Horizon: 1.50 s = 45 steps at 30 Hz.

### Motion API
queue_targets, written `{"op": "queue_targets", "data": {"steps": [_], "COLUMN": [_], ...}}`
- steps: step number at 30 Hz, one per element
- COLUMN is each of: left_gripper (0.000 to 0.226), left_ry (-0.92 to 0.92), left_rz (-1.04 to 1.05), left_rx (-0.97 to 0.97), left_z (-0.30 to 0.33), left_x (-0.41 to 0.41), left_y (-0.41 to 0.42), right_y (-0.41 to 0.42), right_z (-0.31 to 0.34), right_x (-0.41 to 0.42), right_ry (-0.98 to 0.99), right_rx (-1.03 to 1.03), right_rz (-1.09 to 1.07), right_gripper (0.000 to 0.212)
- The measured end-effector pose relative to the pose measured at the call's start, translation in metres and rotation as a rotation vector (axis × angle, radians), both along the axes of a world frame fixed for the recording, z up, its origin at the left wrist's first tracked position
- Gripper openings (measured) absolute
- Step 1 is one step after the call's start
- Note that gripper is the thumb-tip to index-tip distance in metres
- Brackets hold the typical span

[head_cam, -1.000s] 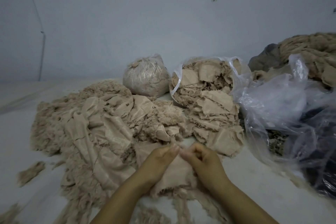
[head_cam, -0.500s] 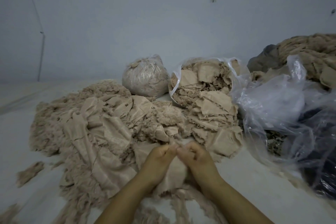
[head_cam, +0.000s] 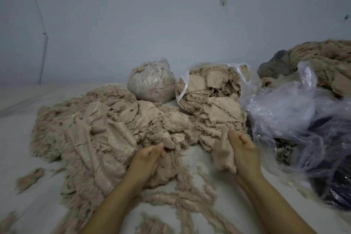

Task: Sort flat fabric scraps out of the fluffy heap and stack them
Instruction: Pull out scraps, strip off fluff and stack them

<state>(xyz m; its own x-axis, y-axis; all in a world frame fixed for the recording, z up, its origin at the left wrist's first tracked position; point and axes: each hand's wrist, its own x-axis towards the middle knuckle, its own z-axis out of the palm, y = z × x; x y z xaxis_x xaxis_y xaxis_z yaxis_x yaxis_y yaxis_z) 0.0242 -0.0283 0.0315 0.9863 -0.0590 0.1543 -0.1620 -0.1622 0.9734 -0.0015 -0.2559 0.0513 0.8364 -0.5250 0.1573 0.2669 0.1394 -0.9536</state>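
A wide beige heap (head_cam: 91, 135) of fluffy fibre mixed with flat fabric pieces covers the left and middle of the white surface. My right hand (head_cam: 244, 150) grips a flat beige scrap (head_cam: 223, 150) and holds it just in front of the stack of flat scraps (head_cam: 218, 119), which spills from an open clear bag (head_cam: 212, 85). My left hand (head_cam: 147, 159) rests at the heap's near edge with its fingers curled round a fluffy clump (head_cam: 167, 161).
A tied clear bag of fluff (head_cam: 152, 81) stands behind the heap. Crumpled clear plastic bags (head_cam: 296, 114) with dark contents fill the right side, with more beige material (head_cam: 326, 62) behind. Loose fluffy strands (head_cam: 182, 199) lie between my forearms. A wall stands behind.
My hands were together, both on one piece of fabric. They have drawn apart: the right hand carried the flat scrap rightward toward the stack, while the left stayed with the fluff.
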Motion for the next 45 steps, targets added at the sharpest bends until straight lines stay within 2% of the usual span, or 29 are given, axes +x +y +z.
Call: {"op": "queue_targets", "data": {"steps": [2,3,5,6,7,8,9,10,11,14,17,19,20,22,24,27,28,30,32,33,35,36,38,40,41,42,44,45], "left_gripper": [0.036,0.029,0.008,0.014,0.033,0.049,0.054,0.051,0.041,0.007,0.009,0.014,0.015,0.018,0.015,0.010,0.010,0.025,0.026,0.027,0.027,0.024,0.023,0.040,0.048,0.050,0.028,0.020], "left_ry": [-0.068,-0.156,-0.331,-0.330,-0.263,-0.175,-0.113,-0.096,-0.099,-0.129,-0.095,-0.040,-0.017,-0.002,-0.039,-0.084,-0.102,-0.136,-0.138,-0.130,-0.152,-0.188,-0.362,-0.546,-0.531,-0.437,-0.204,-0.155], "left_rz": [-0.013,0.028,0.168,0.203,0.202,0.175,0.159,0.157,0.167,0.159,0.081,0.029,-0.007,-0.048,-0.007,-0.038,-0.065,0.056,0.313,0.403,0.448,0.421,0.386,0.308,0.216,0.090,-0.156,-0.187], "left_rx": [0.009,0.079,0.379,0.587,0.793,0.957,1.047,1.046,0.963,0.487,0.035,-0.144,-0.185,-0.194,-0.070,0.113,0.130,0.161,0.168,0.149,0.121,0.145,0.306,0.382,0.353,0.282,0.102,0.046], "left_z": [0.001,0.001,-0.001,-0.001,-0.003,-0.007,-0.008,-0.008,-0.006,0.002,0.011,0.012,0.012,0.012,0.010,0.007,0.006,0.001,-0.004,-0.005,-0.008,-0.008,-0.002,0.002,0.003,0.006,0.006,0.005], "left_x": [-0.001,0.001,0.006,0.006,0.007,0.007,0.008,0.006,0.005,0.002,-0.001,-0.003,-0.003,-0.003,-0.004,-0.001,0.001,0.008,0.018,0.020,0.021,0.019,0.007,-0.002,-0.006,-0.010,-0.015,-0.015], "left_y": [-0.002,-0.001,0.004,0.007,0.011,0.014,0.015,0.015,0.014,0.014,0.011,0.008,0.007,0.006,0.006,0.005,0.004,0.004,0.009,0.014,0.021,0.021,0.010,-0.005,-0.013,-0.020,-0.031,-0.033], "right_y": [-0.006,-0.010,-0.026,-0.034,-0.038,-0.036,-0.029,-0.018,-0.006,0.032,0.055,0.066,0.070,0.078,0.082,0.088,0.091,0.093,0.090,0.086,0.073,0.066,0.058,0.059,0.060,0.062,0.066,0.066], "right_z": [0.001,0.002,0.006,0.007,0.007,0.006,0.005,0.004,0.001,-0.008,-0.009,-0.009,-0.009,-0.012,-0.015,-0.017,-0.019,-0.021,-0.019,-0.017,-0.012,-0.009,-0.007,-0.008,-0.009,-0.011,-0.014,-0.016], "right_x": [0.005,0.008,0.015,0.017,0.017,0.014,0.010,0.005,0.000,-0.008,-0.007,-0.005,-0.004,-0.001,0.000,-0.004,-0.005,-0.006,-0.009,-0.010,-0.011,-0.010,-0.009,-0.011,-0.012,-0.014,-0.015,-0.014], "right_ry": [0.012,0.010,0.070,0.164,0.259,0.284,0.256,0.204,0.176,0.206,0.274,0.321,0.329,0.304,0.227,0.095,0.081,0.074,0.062,0.054,0.032,0.030,0.052,0.059,0.054,0.048,0.026,0.033], "right_rx": [-0.047,-0.058,-0.220,-0.372,-0.517,-0.611,-0.650,-0.642,-0.617,-0.456,-0.332,-0.269,-0.237,-0.149,-0.129,-0.283,-0.315,-0.335,-0.294,-0.224,-0.005,0.066,0.078,0.073,0.085,0.101,0.103,0.104], "right_rz": [0.047,0.048,-0.080,-0.175,-0.254,-0.291,-0.276,-0.200,-0.066,0.377,0.547,0.633,0.666,0.638,0.546,0.553,0.536,0.472,0.424,0.396,0.350,0.345,0.413,0.518,0.570,0.614,0.614,0.550], "right_gripper": [0.016,0.016,0.008,0.013,0.026,0.035,0.035,0.026,0.015,0.006,0.031,0.043,0.041,0.027,0.017,0.007,0.015,0.030,0.032,0.031,0.020,0.015,0.022,0.029,0.030,0.029,0.027,0.026]}}
